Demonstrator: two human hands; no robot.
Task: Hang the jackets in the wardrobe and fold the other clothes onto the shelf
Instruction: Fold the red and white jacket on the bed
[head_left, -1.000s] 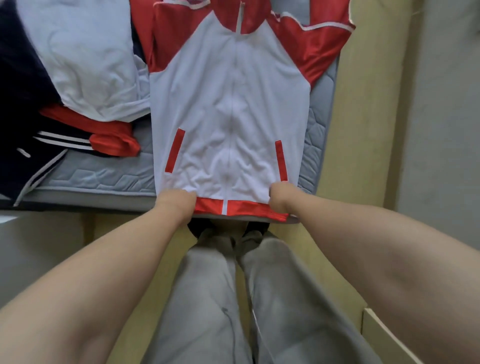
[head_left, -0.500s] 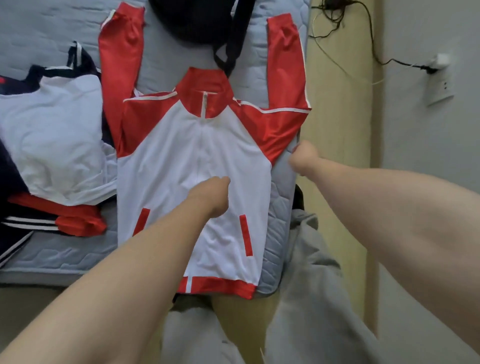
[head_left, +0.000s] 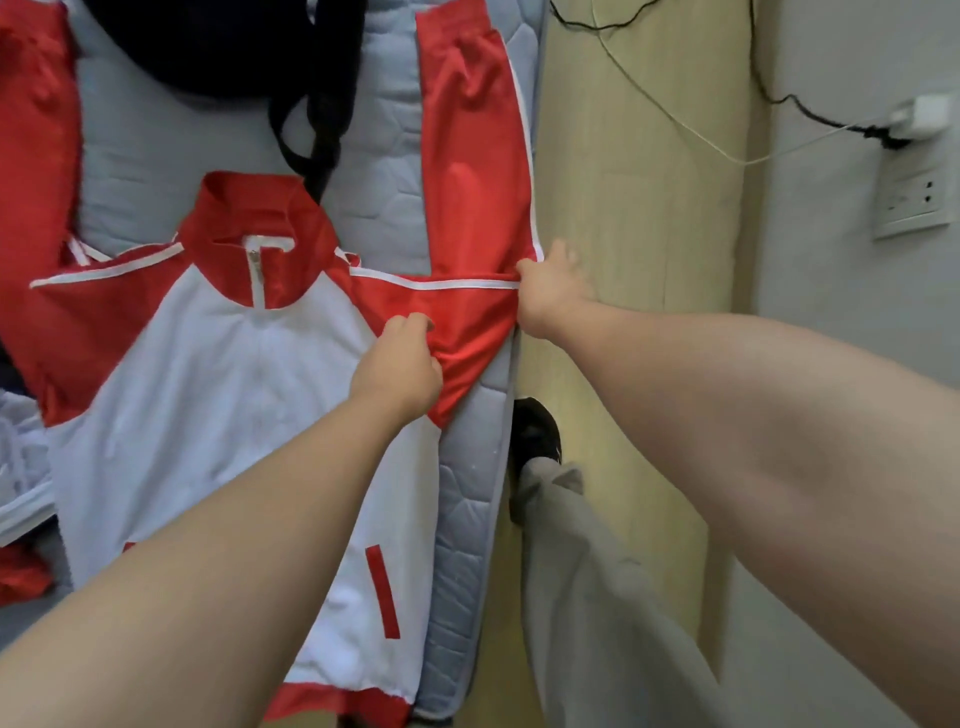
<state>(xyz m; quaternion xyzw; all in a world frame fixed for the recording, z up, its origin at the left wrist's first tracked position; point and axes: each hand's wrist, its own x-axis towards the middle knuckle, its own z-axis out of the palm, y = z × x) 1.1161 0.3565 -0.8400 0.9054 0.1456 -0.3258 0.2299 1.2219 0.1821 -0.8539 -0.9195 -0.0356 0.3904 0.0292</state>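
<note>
Nearest: both bare forearms reach fwd, and a grey trouser leg (head_left: 587, 597) w/ a black shoe (head_left: 535, 426) stands on the light wood floor (head_left: 623, 208) just beside the mattress (head_left: 462, 519).

Red-and-white jacket (head_left: 218, 415) lies flat, front up, on the grey quilted mattress, close to its R edge. Long axis runs near-to-far: red hem (head_left: 363, 701) toward the person, red collar (head_left: 244, 228) and zip top (head_left: 254, 270) pointing away. A red pocket strip (head_left: 383, 592) shows on the white body btwn hem and hands.

L hand (head_left: 397, 366) sits on the jacket's R shoulder panel, fingers curled, bunching red fabric in its grip. R hand (head_left: 550, 293) is just beside it at the mattress edge, holding the jacket where the R-side sleeve (head_left: 467, 130) meets the shoulder by the white piping; fingers blurred, but thumb and fingers close on the cloth. Jacket body thus lies left of and below both hands.

That sleeve runs straight away along the mattress edge; the other sleeve (head_left: 36, 130) does likewise at far L. White and red clothes (head_left: 21, 467) lie at the L edge.

Farthest: black bag (head_left: 234, 47) w/ strap above the collar; wall socket (head_left: 914, 197), white charger (head_left: 924, 117) and cables (head_left: 675, 119) at R.
</note>
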